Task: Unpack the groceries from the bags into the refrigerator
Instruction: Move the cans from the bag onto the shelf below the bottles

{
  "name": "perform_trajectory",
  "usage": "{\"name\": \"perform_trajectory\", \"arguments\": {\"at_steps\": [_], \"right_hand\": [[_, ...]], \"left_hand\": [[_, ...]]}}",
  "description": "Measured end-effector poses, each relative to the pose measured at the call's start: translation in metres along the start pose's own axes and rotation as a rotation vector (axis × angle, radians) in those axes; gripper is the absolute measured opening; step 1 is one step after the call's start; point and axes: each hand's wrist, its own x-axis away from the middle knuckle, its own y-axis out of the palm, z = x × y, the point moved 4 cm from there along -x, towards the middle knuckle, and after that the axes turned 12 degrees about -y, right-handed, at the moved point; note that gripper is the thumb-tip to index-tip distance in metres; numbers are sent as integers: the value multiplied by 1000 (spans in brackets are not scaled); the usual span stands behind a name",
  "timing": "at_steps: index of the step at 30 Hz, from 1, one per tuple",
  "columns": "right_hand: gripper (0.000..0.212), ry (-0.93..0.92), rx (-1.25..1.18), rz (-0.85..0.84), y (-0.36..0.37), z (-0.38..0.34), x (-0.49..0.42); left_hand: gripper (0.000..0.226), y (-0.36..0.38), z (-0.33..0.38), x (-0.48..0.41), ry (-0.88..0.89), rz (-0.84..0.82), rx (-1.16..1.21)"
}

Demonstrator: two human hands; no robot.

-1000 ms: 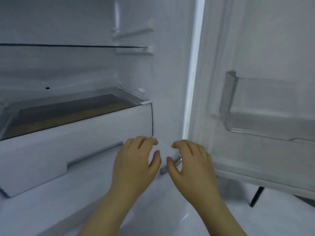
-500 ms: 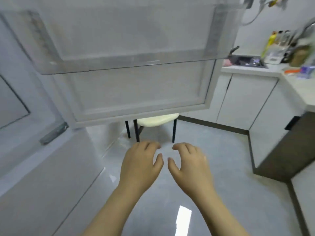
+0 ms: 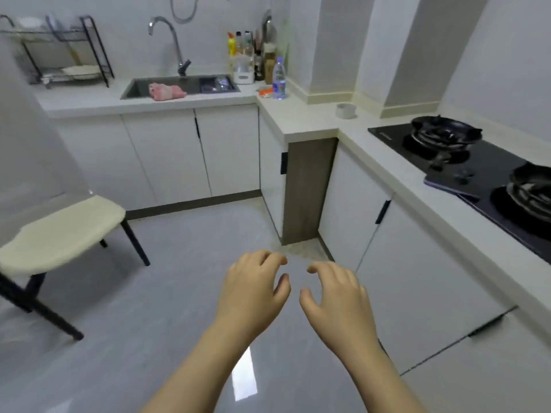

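We hold the left hand (image 3: 253, 290) and right hand (image 3: 337, 302) side by side over the floor (image 3: 167, 293), fingers loosely curled, slightly spread, gripping nothing. No grocery bag or refrigerator shelf shows near the stool (image 3: 59, 231) at left or the countertop (image 3: 313, 120) at right. We judge that another item is yet to be fetched, but cannot tell how much is left.

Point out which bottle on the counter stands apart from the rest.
The clear plastic water bottle with the blue label; the other bottles crowd together in the corner behind it.

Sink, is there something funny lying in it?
A crumpled pink cloth lies bunched at the front edge of the sink, as if just dropped there. Nothing looks spilled or broken.
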Motion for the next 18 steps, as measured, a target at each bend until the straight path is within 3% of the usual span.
{"name": "perform_trajectory", "arguments": {"at_steps": [5,18], "right_hand": [[36,231,54,71,-35,69,20],[33,724,153,316,-106,209,26]], "left_hand": [[21,60,70,-30,197,-154,27],[31,170,232,-101,687,-419,151]]}}
